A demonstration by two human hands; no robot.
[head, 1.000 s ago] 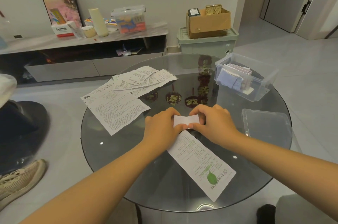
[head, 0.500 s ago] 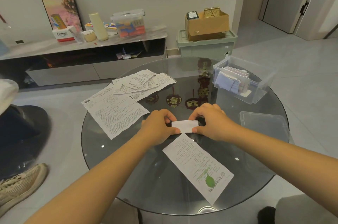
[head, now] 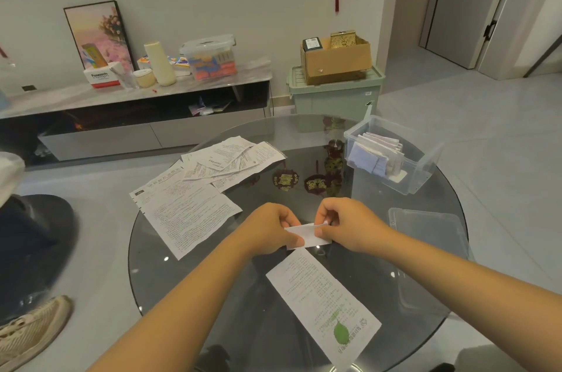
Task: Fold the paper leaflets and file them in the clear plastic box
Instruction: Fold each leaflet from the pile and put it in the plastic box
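Observation:
A small folded white leaflet [head: 307, 235] is held just above the round glass table [head: 170, 274], near its middle. My left hand [head: 270, 227] pinches its left end and my right hand [head: 346, 222] pinches its right end and top flap. A long unfolded leaflet with a green leaf print [head: 322, 304] lies flat in front of my hands. More unfolded leaflets [head: 194, 198] are spread over the table's left rear. The clear plastic box [head: 425, 165] stands at the right rear with several folded leaflets standing inside.
The box's clear lid [head: 425, 238] lies flat on the table's right side. Behind the table are a green storage bin [head: 334, 95] with a cardboard carton and a low TV cabinet [head: 137, 116]. A shoe [head: 30, 332] and a dark seat are at the left.
My hands lifted the folded piece off the long leaflet's far end and raised it slightly; the camera tilted up. The long leaflet now lies free on the glass.

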